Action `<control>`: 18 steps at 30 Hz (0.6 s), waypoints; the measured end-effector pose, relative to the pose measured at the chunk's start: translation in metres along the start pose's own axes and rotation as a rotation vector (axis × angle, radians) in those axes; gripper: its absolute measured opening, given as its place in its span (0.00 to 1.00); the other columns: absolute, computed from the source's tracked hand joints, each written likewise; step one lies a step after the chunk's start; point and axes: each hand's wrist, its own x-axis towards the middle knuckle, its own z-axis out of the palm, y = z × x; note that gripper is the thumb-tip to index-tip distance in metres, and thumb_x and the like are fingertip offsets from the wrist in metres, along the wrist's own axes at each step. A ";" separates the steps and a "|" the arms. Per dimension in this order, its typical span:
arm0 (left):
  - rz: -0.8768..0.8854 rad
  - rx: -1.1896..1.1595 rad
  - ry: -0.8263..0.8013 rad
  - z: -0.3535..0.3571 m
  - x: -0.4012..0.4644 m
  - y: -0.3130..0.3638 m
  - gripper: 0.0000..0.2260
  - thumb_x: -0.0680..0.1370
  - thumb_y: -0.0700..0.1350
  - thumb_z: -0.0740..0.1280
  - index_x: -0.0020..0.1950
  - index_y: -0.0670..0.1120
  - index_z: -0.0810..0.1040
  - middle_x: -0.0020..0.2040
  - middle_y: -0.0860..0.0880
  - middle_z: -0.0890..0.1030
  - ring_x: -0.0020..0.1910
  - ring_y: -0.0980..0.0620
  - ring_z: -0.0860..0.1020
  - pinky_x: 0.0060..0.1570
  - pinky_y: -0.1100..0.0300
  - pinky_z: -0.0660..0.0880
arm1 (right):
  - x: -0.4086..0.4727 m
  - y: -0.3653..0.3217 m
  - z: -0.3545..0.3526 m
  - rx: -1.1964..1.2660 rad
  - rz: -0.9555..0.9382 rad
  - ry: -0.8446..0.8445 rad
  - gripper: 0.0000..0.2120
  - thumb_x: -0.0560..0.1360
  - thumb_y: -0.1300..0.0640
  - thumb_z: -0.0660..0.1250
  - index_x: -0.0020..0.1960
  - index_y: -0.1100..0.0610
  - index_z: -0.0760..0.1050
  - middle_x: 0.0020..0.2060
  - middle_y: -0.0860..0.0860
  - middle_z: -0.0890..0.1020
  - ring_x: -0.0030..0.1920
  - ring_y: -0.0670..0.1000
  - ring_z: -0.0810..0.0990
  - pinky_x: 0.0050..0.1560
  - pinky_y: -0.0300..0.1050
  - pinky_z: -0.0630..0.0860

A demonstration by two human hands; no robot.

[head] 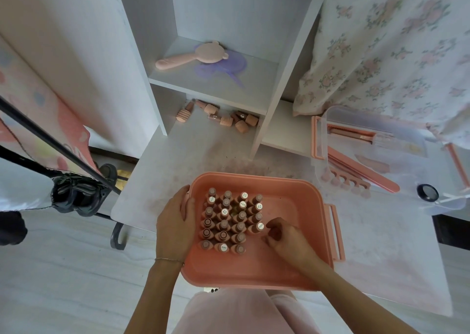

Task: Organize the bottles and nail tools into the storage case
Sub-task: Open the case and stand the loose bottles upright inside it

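Note:
A pink storage case point(300, 196) sits open at the desk's near edge. Several pink nail polish bottles point(225, 221) stand upright in rows in its left half. My left hand point(175, 224) grips the case's left rim, thumb inside. My right hand point(284, 237) is inside the case with curled fingers, right beside the nearest bottle of the right-hand row point(256, 228); whether it holds anything I cannot tell. More pink bottles point(223, 118) lie scattered at the back of the desk under the shelf.
A clear tray point(407, 181) at right holds a nail file point(363, 169), toe separators point(348, 181) and brushes point(353, 133). A pink hand mirror point(195, 55) and a purple comb lie on the shelf. A floral curtain point(396, 48) hangs at right; a dark stand at left.

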 end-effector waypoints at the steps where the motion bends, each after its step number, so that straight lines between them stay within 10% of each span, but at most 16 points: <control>1: 0.002 -0.005 -0.001 0.000 0.000 0.000 0.12 0.79 0.47 0.58 0.61 0.49 0.74 0.52 0.55 0.78 0.50 0.57 0.73 0.51 0.63 0.66 | -0.002 0.000 -0.006 0.001 -0.010 0.007 0.15 0.72 0.56 0.68 0.57 0.55 0.73 0.44 0.48 0.78 0.43 0.44 0.75 0.45 0.34 0.69; 10: 0.001 0.001 -0.069 -0.009 0.014 0.002 0.07 0.78 0.48 0.60 0.54 0.51 0.76 0.43 0.60 0.76 0.45 0.57 0.75 0.42 0.70 0.66 | -0.002 -0.052 -0.065 0.025 -0.235 0.244 0.09 0.75 0.57 0.63 0.54 0.55 0.77 0.42 0.40 0.78 0.40 0.35 0.75 0.40 0.23 0.69; 18: -0.003 0.020 -0.025 -0.004 0.077 0.000 0.15 0.79 0.46 0.61 0.63 0.43 0.73 0.59 0.45 0.78 0.56 0.50 0.75 0.58 0.56 0.69 | 0.046 -0.126 -0.060 0.090 -0.423 0.162 0.12 0.76 0.56 0.60 0.59 0.51 0.73 0.52 0.43 0.78 0.49 0.37 0.75 0.48 0.24 0.68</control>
